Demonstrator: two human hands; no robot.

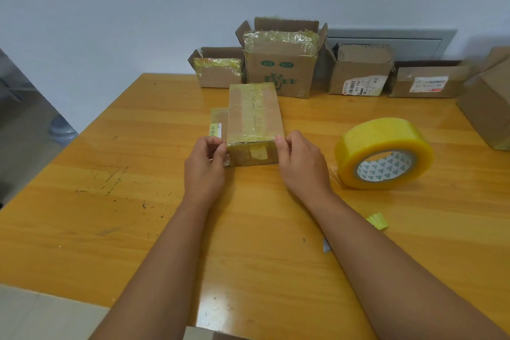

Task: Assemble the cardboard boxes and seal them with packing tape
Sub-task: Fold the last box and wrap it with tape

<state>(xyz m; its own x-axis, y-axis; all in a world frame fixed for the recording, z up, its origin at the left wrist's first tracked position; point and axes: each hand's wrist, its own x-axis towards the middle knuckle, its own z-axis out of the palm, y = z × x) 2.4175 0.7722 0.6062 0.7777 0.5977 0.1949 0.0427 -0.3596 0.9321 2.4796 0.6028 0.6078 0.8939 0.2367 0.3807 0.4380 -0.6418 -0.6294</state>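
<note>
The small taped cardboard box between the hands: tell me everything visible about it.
The small brown cardboard box lies flat on the orange wooden table, long axis pointing away from the person. Glossy yellowish tape runs along its closed top and over the near end. The left hand and right hand hold its near corners.

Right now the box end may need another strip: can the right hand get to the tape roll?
Probably yes. The tape roll stands on bare table just right of the right hand, nothing between them, though that hand would first have to leave the small box.
</note>
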